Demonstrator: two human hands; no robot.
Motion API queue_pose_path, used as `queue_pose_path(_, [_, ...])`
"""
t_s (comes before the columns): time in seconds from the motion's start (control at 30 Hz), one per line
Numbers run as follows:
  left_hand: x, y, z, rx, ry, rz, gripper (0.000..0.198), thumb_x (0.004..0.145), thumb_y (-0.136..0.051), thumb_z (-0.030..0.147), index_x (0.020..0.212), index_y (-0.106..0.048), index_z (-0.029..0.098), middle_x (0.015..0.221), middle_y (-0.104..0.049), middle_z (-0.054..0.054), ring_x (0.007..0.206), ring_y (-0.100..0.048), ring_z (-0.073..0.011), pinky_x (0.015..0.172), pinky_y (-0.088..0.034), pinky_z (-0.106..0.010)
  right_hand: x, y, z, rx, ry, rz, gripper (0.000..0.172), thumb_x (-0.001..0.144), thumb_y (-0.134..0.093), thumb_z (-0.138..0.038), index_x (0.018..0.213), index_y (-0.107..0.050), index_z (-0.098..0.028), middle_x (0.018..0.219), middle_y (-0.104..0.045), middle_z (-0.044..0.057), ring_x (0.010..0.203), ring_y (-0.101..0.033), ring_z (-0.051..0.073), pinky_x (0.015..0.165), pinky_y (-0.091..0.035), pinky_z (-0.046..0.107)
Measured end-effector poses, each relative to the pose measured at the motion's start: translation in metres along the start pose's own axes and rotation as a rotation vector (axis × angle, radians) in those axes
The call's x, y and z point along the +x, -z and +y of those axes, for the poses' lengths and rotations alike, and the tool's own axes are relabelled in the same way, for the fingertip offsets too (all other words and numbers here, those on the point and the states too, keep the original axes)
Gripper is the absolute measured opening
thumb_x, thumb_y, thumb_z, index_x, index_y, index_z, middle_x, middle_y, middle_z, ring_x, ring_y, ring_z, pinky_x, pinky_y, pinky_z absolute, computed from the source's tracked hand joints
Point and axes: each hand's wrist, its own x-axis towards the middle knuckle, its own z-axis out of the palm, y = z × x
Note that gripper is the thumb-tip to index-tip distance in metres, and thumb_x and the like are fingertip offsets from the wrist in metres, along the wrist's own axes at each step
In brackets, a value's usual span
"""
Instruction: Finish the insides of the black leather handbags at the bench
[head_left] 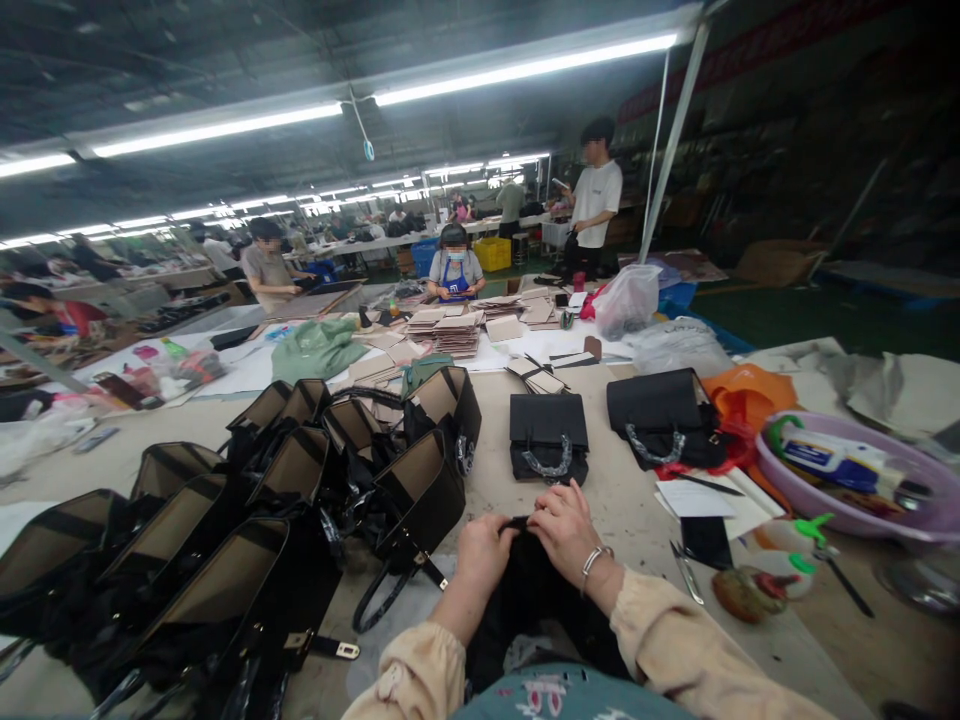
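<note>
Pinching top edge of black fabric [529, 580]: left hand [484, 550], right hand [564, 525], both curled, close together.

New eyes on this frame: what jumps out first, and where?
First, the cluster of open black handbags crowding the left side of the table. Next, at lower centre, the left hand and right hand, both gripping the edge of some black fabric. Then the lilac basin at the right, pale against the dark bags.
</note>
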Motion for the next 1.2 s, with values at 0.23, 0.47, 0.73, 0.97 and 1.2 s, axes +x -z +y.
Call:
queue_pose_path(0.23, [0.0004,-0.0016,-0.0008,-0.005,-0.021,0.044,0.019,0.081,-0.054,0.03,0.088,-0.07,0.022,0.087,-0.071,-0.003,0.082,-0.063,-0.0155,0.077,-0.045,-0.024,0.0001,-0.0019,0.0,0.023,-0.04,0.029,0.008,0.076,-0.062,-0.024,0.069,-0.063,-0.024,0.08,-0.056,0.001,0.096,-0.043,0.021,0.104,-0.014,0.051])
queue_pose_path(0.47, [0.0004,0.0002,0.0018,-0.028,-0.001,0.058,0.018,0.08,-0.054,0.028,0.083,-0.07,0.021,0.082,-0.07,-0.003,0.078,-0.063,-0.0139,0.072,-0.044,-0.022,0.0008,0.0049,-0.0018,0.05,-0.067,0.028,0.01,0.076,-0.062,-0.027,0.067,-0.063,-0.023,0.079,-0.056,0.001,0.095,-0.044,0.021,0.104,-0.015,0.051])
queue_pose_path(0.73, [0.0009,-0.0016,0.0016,-0.032,0.0,0.063,0.018,0.08,-0.055,0.032,0.084,-0.07,0.021,0.084,-0.071,-0.003,0.079,-0.063,-0.0146,0.073,-0.044,-0.023,0.0031,0.0051,-0.0037,0.031,-0.083,0.02,0.011,0.076,-0.062,-0.025,0.066,-0.062,-0.022,0.078,-0.056,0.001,0.093,-0.043,0.019,0.104,-0.015,0.048])
queue_pose_path(0.97, [0.0017,-0.0045,-0.0005,-0.013,-0.058,0.068,0.021,0.083,-0.051,0.032,0.086,-0.07,0.022,0.086,-0.071,-0.003,0.078,-0.064,-0.0149,0.07,-0.044,-0.023,0.003,0.0029,-0.0038,0.023,-0.095,0.021,0.012,0.077,-0.061,-0.024,0.066,-0.061,-0.021,0.077,-0.056,0.0,0.094,-0.042,0.02,0.104,-0.017,0.047])
queue_pose_path(1.2, [0.0032,-0.0032,0.0008,0.069,-0.071,0.066,0.02,0.083,-0.05,0.03,0.082,-0.068,0.022,0.081,-0.07,-0.002,0.074,-0.062,-0.0138,0.065,-0.04,-0.022,0.0038,0.0044,-0.0054,0.041,-0.106,0.011,0.01,0.075,-0.064,-0.025,0.067,-0.059,-0.021,0.079,-0.056,0.0,0.094,-0.043,0.02,0.103,-0.017,0.047])
